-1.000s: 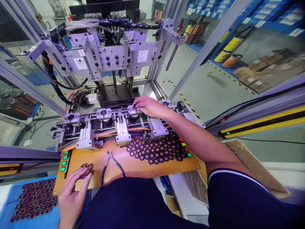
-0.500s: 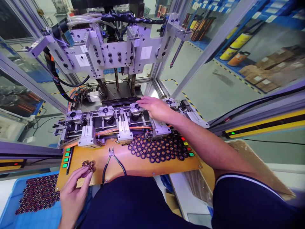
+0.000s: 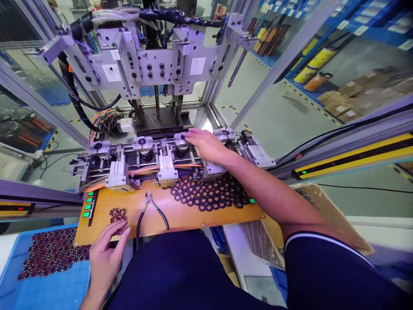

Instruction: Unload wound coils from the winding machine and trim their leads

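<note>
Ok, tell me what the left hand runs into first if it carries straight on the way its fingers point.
The left hand points up and right across the orange board. First in that line is probably the small cluster of wound rings just past its fingertips; the cutters lie further right.

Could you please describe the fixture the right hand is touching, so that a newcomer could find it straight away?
Start at the orange board; just behind it runs a row of four round metal fixtures. The right hand rests its fingertips on the third fixture from the left, the only one being touched.
</note>
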`<state>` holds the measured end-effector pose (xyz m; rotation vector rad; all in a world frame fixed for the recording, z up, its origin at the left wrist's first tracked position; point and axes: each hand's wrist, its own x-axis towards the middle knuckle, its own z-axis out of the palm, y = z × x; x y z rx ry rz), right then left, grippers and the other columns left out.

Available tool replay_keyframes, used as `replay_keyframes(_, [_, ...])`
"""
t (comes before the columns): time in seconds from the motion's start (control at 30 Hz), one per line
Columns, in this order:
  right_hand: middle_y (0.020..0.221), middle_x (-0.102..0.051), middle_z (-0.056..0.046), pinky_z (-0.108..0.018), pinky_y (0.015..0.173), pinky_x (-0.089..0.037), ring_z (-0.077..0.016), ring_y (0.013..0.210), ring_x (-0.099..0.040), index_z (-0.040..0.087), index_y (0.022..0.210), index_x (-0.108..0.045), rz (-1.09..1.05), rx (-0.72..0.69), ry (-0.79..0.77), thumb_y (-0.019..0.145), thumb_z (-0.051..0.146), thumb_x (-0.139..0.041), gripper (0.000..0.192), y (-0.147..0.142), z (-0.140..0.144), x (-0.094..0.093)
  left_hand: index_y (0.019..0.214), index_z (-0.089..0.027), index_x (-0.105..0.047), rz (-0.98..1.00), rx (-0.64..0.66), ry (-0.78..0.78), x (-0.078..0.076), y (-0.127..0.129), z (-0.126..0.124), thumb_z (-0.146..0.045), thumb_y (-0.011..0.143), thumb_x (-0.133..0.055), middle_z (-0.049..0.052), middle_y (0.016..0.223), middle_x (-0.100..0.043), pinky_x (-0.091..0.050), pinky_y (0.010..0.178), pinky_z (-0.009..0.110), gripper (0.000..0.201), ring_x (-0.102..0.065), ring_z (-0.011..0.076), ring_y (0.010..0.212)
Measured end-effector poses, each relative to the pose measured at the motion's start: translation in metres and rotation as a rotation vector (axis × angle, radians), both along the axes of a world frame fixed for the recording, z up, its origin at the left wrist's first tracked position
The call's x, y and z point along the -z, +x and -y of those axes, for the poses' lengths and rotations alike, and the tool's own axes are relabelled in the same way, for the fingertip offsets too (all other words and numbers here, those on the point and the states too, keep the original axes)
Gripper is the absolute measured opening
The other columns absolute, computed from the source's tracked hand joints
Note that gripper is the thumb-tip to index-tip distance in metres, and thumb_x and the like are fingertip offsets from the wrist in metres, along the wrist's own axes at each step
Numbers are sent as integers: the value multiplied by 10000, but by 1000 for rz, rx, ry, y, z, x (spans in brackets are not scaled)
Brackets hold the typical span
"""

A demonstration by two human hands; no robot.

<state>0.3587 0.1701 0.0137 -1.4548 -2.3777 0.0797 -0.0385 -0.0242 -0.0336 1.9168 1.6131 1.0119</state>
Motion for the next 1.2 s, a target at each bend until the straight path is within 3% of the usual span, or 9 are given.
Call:
replay_keyframes(0.17, [1378,-594,-131,-529,1144,-390,-282,1344,-491,133,1333,-592,-210,12,162,923,104,-482,425,-15,71,1,1078,-195,-697,42,2,-75,1,3,6,-287,845,-704,61,1048,-719,-551,905,369,251,-691,190,887])
replay_keyframes(0.37, [1006,-738,-108,-466,840,-582,-259,931,-687,201,1112,-705,-305,-30,36,934,185,-547,238,-56,174,70,1101,-190,-689,86,33,-191,6,17,6,-330,850,-696,64,1009,-750,-573,848,344,288,-714,187,840])
replay_keyframes(0.47, [1108,-701,-145,-524,915,-558,-298,1055,-650,187,1048,-716,-307,48,-32,922,171,-553,207,-71,185,103,1036,-186,-716,86,121,-250,2,29,1,-346,900,-623,65,949,-760,-569,778,314,230,-713,191,823])
replay_keyframes(0.6, [1304,-614,-162,-583,1025,-489,-340,1291,-514,192,956,-725,-364,133,-72,887,118,-558,196,-78,176,124,688,-179,-696,74,246,-303,-6,45,-4,-341,950,-527,5,595,-641,-489,566,247,351,-613,136,557])
replay_keyframes(0.73, [1285,-632,-145,-579,1047,-471,-311,1297,-512,201,926,-726,-477,122,-64,904,102,-516,233,-84,178,112,728,-170,-689,113,304,-313,-12,62,-10,-329,860,-671,-7,598,-616,-486,566,237,208,-567,121,553])
replay_keyframes(0.8, [1302,-622,-123,-542,1056,-476,-278,1287,-522,217,941,-723,-545,89,-47,924,155,-543,191,-93,186,92,935,-168,-722,151,350,-338,-17,71,-14,-328,853,-683,19,713,-682,-533,617,249,184,-621,134,628])
replay_keyframes(0.87, [1314,-613,-103,-497,1062,-483,-249,1264,-542,233,934,-721,-648,32,-31,926,212,-589,134,-104,195,68,1156,-176,-689,251,428,-414,-24,79,-17,-335,873,-658,63,874,-738,-582,713,290,327,-684,162,747])
replay_keyframes(1.0, [1279,-633,-87,-443,1008,-518,-227,1190,-600,272,964,-724,-975,-76,-61,907,199,-636,128,-124,205,30,1216,-177,-682,482,479,-539,-34,87,-16,-353,884,-643,110,1003,-768,-611,776,356,378,-726,204,819])
replay_keyframes(1.2, [1260,-648,-98,-433,1026,-501,-228,1177,-618,256,1017,-712,-1247,-115,-330,930,279,-618,129,-131,201,23,1175,-236,-705,314,370,-248,-32,81,-12,-254,842,-713,84,1068,-760,-585,855,356,333,-714,213,932])
